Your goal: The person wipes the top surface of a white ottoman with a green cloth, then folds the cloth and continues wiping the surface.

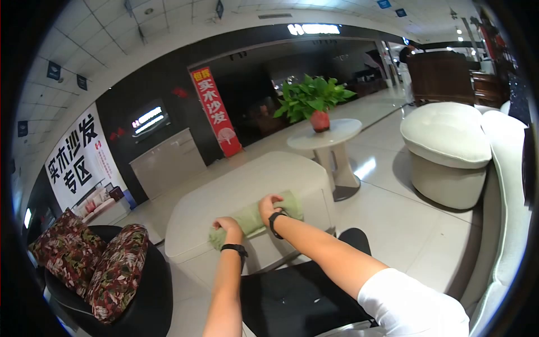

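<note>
A rolled light-green towel (250, 218) lies along the near edge of a cream padded ottoman (252, 180). My left hand (229, 226) is curled over the roll near its left end. Further right, my right hand (269, 209) grips the roll right of its middle, with the fingers bent over the top. Both wrists wear dark bands. The palms and the underside of the roll are hidden.
Close in front of me is a black seat (303, 297). A black armchair (151, 286) with patterned cushions (119, 269) stands left. Beyond the ottoman, a round table (342, 130) carries a potted plant (314, 98). A cream stool (446, 140) and sofa (505, 151) are right. A person (405, 73) stands far back.
</note>
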The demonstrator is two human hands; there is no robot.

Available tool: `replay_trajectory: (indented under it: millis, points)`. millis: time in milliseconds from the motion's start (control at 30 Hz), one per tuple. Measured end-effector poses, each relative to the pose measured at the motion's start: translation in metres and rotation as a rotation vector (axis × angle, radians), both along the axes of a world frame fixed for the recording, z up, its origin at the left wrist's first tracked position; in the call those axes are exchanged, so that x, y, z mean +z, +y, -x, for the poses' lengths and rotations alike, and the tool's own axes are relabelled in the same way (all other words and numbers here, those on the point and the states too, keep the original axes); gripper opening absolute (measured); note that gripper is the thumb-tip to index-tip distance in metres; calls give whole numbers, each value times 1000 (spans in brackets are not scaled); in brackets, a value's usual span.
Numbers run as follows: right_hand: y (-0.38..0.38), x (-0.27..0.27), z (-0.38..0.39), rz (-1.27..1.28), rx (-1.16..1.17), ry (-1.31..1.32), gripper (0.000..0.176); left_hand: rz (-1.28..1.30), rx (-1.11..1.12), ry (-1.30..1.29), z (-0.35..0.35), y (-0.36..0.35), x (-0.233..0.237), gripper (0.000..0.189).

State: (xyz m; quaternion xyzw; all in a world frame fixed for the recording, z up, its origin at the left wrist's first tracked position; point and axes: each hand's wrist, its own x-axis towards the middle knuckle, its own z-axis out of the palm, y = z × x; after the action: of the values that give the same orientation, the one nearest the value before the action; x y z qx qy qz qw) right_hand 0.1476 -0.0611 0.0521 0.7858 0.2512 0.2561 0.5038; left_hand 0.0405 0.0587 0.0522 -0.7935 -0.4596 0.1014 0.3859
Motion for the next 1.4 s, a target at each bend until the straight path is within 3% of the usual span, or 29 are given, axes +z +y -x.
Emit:
replay_trajectory:
  millis: [67, 167, 333, 433, 467, 533, 567, 600, 633, 667, 900, 1400]
  points:
    - [-14, 14, 10, 6, 62, 66, 40, -51, 46, 51, 10, -31, 16, 29]
    - [-46, 32, 26, -111, 179, 165, 44, -96, 68, 53, 2, -12, 5, 30]
    - [-47, 30, 11, -320, 322, 302, 50, 64, -53, 57, 17, -25, 25, 29]
    - [-60, 38, 6, -475, 381, 542, 43, 14, -106, -67, 22, -19, 20, 36]
    - [-60, 37, 0, -603, 394, 589, 47, 42, -76, -14, 22, -19, 23, 65]
    - [-44, 16, -28, -858, 409, 672, 59, 146, -155, -175, 44, -49, 40, 93]
    - [-59, 20, -24, -805, 457, 683, 68, 199, -190, -260, 52, -56, 41, 107]
    - [-88, 30, -15, -753, 507, 693, 79, 325, -192, -278, 45, -21, 26, 132]
    - [-107, 38, -13, -701, 560, 700, 90, 343, -247, -327, 52, -24, 25, 133]
    - [-101, 31, -29, -694, 573, 766, 117, 359, -301, -379, 64, -34, 29, 134]
    - [-125, 35, -55, -728, 635, 856, 118, 433, -455, -551, 79, -41, 27, 133]
    - [-143, 31, -67, -809, 563, 815, 118, 490, -394, -567, 44, -55, 26, 136]
